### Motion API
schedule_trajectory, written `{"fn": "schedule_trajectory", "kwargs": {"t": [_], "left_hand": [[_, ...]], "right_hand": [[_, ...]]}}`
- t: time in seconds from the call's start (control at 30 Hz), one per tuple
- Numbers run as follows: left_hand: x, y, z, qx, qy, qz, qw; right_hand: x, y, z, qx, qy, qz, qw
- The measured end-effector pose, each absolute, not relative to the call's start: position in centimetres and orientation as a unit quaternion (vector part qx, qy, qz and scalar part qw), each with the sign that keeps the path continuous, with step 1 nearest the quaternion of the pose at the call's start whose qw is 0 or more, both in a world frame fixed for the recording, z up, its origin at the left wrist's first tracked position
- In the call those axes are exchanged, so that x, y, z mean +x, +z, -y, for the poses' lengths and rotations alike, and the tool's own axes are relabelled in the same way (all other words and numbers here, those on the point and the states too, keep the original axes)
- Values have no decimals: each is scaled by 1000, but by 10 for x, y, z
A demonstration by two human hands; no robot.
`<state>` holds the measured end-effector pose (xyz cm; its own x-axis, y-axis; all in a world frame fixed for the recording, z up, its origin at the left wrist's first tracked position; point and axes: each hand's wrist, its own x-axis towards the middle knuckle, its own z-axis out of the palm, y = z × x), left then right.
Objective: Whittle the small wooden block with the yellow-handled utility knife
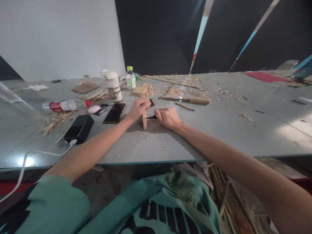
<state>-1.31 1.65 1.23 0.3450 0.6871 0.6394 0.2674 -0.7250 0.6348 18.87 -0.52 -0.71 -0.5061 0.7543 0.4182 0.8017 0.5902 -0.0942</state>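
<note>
My left hand (139, 109) is closed around the top of a small flat piece of wood (144, 122), which stands on edge on the grey work mat (136, 149). In my right hand (169, 117), wrapped in a fist, is a dark-bladed knife (152, 117). Its blade points left and reaches the wood's right side; I cannot tell how deep it touches. Most of the handle is hidden by my fingers. Small shavings lie on the mat below the wood. Just beyond my left hand is a small dark flat object (151, 102).
Behind my hands lie a long wooden-handled blade (198, 101), a short wooden-handled tool (184, 106) and scattered shavings. Leftward are a phone (114, 113), a black box (79, 128) with a white cable (44, 152), a lying bottle (67, 105), a paper cup (113, 86) and an upright bottle (131, 79).
</note>
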Motion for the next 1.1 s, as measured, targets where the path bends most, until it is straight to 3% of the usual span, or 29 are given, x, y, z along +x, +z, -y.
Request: {"fn": "schedule_trajectory", "kwargs": {"t": [0.27, 0.47, 0.73, 1.1], "left_hand": [[-11, 9, -19, 791, 485, -304, 215], [-12, 9, -18, 796, 481, -302, 211], [-13, 12, -16, 803, 471, -306, 199], [-10, 7, -21, 789, 497, -291, 214]], "right_hand": [[186, -6, 5, -423, -23, 878, 224], [183, -6, 5, -389, -17, 905, 170], [184, -11, 2, -386, 8, 877, 284], [179, -8, 4, -433, -40, 880, 188]]}}
